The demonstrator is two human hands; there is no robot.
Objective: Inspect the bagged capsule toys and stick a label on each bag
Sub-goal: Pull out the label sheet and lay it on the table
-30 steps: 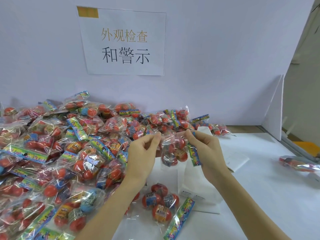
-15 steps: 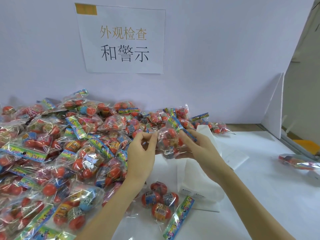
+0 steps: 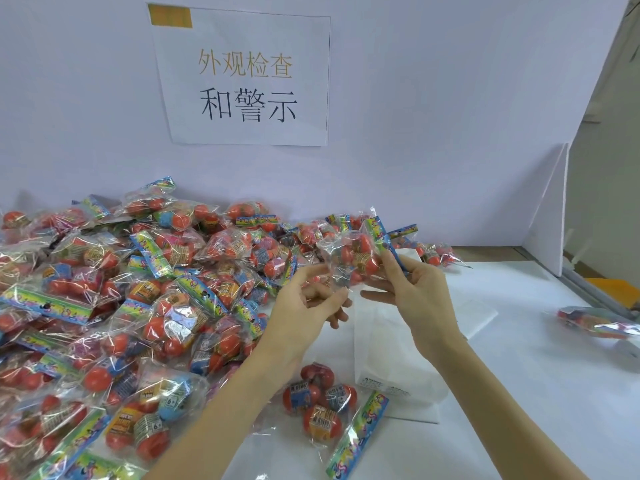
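Note:
A clear bag of red capsule toys (image 3: pixel 356 254) is held up over the table, its colourful header strip pointing up and to the right. My right hand (image 3: pixel 415 296) pinches the bag at that header edge between thumb and fingers. My left hand (image 3: pixel 304 306) pinches the bag's clear lower left corner with its fingertips. Under my hands lie white label sheets (image 3: pixel 391 358). Another bag of capsules (image 3: pixel 329 407) lies flat on the table in front of me, between my forearms.
A large pile of bagged capsule toys (image 3: pixel 138 306) covers the left half of the table up to the back wall. One single bag (image 3: pixel 599 322) lies at the far right. A paper sign (image 3: pixel 246 81) hangs on the wall; a white divider panel (image 3: pixel 547 220) stands at the right.
The held bag has been turned: its header strip swung from hanging down at the right to pointing upward. Both hands shifted slightly with it and kept hold.

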